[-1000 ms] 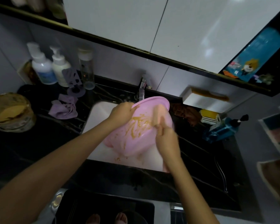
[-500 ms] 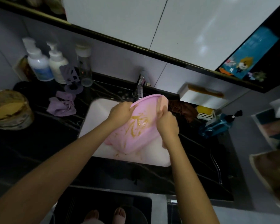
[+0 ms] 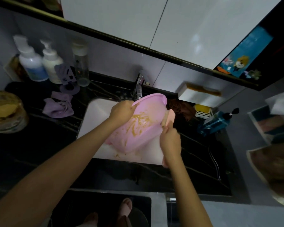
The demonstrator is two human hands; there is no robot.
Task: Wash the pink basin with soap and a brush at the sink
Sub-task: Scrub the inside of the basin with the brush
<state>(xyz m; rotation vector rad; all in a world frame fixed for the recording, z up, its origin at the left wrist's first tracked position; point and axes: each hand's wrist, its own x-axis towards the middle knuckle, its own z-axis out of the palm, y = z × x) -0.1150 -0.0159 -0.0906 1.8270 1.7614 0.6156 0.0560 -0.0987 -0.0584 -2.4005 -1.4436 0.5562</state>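
While the left hand (image 3: 121, 110) is gripping the rim of the tilted pink plastic basin (image 3: 143, 136) in the white sink (image 3: 97, 115), the right hand (image 3: 170, 139) is clasping a pale brush (image 3: 170, 116). Firm strokes should be crossing the yellow-brown residue (image 3: 138, 122).

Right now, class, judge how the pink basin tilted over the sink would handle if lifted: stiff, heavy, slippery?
Probably stiff: the pink basin holds its shape though the left hand grips only its rim. Likely light, held tilted that way. Perhaps slippery: yellowish smears coat its surface.
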